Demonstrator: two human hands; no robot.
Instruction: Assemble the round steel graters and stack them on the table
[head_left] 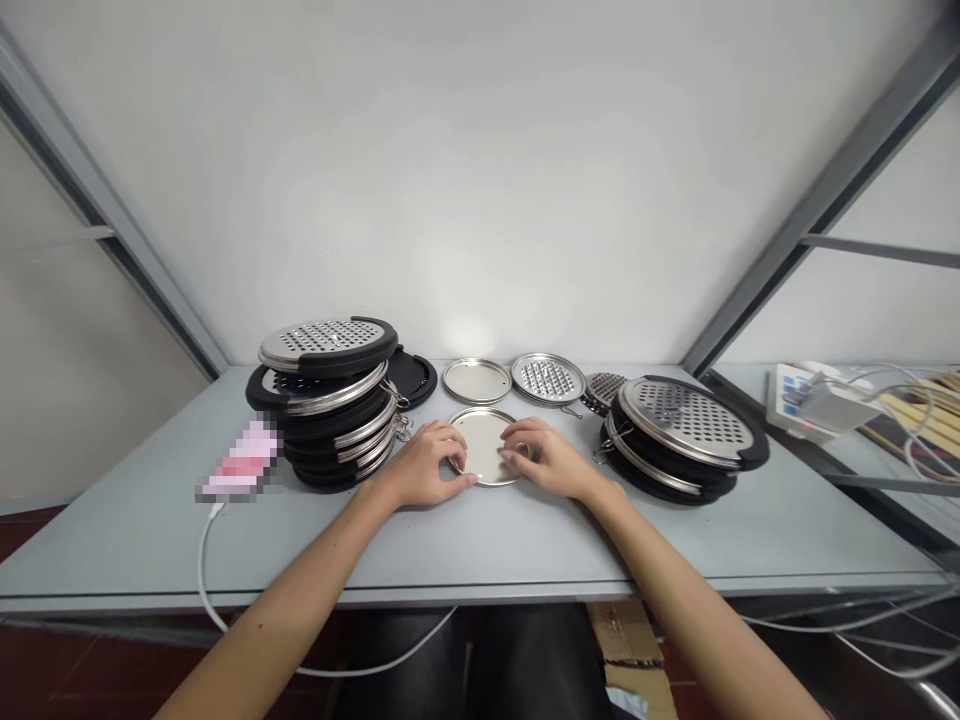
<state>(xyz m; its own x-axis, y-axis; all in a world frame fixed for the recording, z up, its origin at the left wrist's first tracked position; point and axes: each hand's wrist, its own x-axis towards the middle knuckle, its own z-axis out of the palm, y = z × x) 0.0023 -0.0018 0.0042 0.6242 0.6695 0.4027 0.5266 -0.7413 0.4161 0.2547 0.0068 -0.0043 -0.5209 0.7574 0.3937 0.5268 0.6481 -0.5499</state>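
Note:
A shallow round metal plate (481,445) with a raised rim lies flat on the table between my hands. My left hand (429,468) is curled at its left edge, fingers bent over the rim and thumb along the near side. Across from it, my right hand (551,458) bends its fingers over the plate's right side, hiding that part of the rim. Just behind lies a similar round metal plate (477,381). To its right rests a round metal grater disc (548,380) with raised holes and a small wire clasp.
A tall stack of round graters with black rims (330,345) stands left, a shorter grater stack (686,420) right. Behind the left stack is a black round base (412,377). A blurred pink phone (244,460) trails a white cable (202,560). A power strip (806,400) sits far right.

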